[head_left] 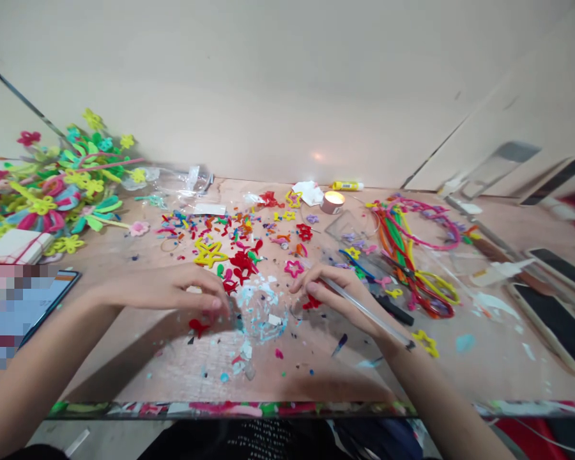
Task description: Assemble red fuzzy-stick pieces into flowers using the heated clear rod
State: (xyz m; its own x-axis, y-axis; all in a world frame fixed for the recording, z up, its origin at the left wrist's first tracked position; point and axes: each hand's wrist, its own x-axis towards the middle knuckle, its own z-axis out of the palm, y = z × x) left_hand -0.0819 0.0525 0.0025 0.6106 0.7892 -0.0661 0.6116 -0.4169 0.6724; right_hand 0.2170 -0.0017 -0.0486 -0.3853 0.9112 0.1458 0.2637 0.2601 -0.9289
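Note:
My right hand (pixel 338 294) holds a thin clear rod (pixel 364 310) that slants across the fingers back toward the wrist, with a dark tip at its lower end. Red fuzzy pieces (pixel 311 303) lie under those fingers. My left hand (pixel 184 291) hovers low with loosely curved fingers apart; its fingertips are slightly blurred, and I see nothing in them. Just below it lies a red fuzzy piece (pixel 199 328). Between the hands is a round clear patch (pixel 263 313) strewn with pale blue and white scraps. Beyond it sit red bent pipe-cleaner shapes (pixel 243 263) and yellow stars (pixel 209 252).
A lit candle (pixel 333 202) and a yellow glue stick (pixel 347 186) stand and lie at the back. Pipe-cleaner flowers (pixel 52 185) heap at left, near a phone (pixel 52 306). Pipe-cleaner bundles (pixel 402 239), a pointed bottle (pixel 501 273) and phones (pixel 551 326) lie right.

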